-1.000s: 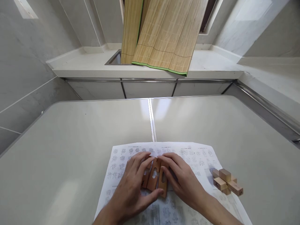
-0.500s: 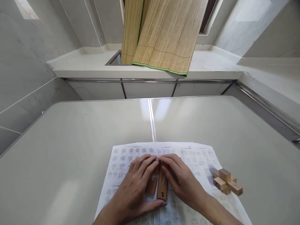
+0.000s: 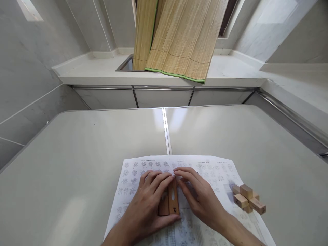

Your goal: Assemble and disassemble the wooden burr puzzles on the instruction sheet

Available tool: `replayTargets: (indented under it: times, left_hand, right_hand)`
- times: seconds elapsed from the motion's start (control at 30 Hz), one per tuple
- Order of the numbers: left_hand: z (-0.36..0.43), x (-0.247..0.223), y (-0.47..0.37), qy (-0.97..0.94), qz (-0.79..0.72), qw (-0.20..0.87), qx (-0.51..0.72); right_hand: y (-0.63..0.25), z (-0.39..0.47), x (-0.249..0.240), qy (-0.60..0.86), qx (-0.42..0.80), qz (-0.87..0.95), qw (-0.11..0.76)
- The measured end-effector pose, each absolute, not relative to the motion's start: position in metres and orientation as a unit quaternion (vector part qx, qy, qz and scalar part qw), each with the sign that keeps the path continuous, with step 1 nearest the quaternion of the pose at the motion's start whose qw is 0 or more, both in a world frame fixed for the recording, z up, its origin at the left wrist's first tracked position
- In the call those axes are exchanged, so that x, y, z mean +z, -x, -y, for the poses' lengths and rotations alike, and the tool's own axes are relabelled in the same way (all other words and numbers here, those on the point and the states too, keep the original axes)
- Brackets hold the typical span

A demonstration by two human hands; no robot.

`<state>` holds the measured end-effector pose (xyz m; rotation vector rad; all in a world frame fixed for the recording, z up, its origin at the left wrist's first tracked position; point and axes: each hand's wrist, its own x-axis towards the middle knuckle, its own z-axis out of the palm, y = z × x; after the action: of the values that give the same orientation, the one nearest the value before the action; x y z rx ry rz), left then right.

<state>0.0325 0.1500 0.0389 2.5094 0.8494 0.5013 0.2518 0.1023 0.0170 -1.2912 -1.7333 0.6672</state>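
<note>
Two bare hands, lower centre of the frame, over dark reddish-brown wooden blocks.

Item: one oblong dark reddish-brown wooden block (image 3: 174, 204), slotted near its middle and marked "2" at its near end; lies on the sheet at lower centre, between the hands. Directly left, touching along the long side: one plain-ended reddish-brown wooden block (image 3: 164, 207), partly hidden.

Left hand (image 3: 145, 206): fingers bent close together over the blocks, thumb along their near ends; the slotted block is gripped lengthwise.

Right hand (image 3: 202, 196): fingers curved and loosely parted, with a gap between them, just right of the slotted block; contact with it cannot be told.

Beneath: one large white paper sheet (image 3: 220, 213) printed with small grey diagrams, on a pale glossy tabletop (image 3: 77, 160) with a metal centre seam (image 3: 166, 133).

Lower right: one interlocked cluster of light wooden bars (image 3: 246, 199), over the sheet's right edge.

Upper centre: one tan bamboo blind (image 3: 181, 41), green-edged.
</note>
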Motion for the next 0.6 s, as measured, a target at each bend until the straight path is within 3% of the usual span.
replayTargets:
  times: [0.6]
  left_hand:
    - [-0.197, 0.031, 0.021, -0.842, -0.502, 0.07, 0.183]
  right_hand:
    - [-0.252, -0.101, 0.02, 0.519, 0.278, 0.689, 0.423]
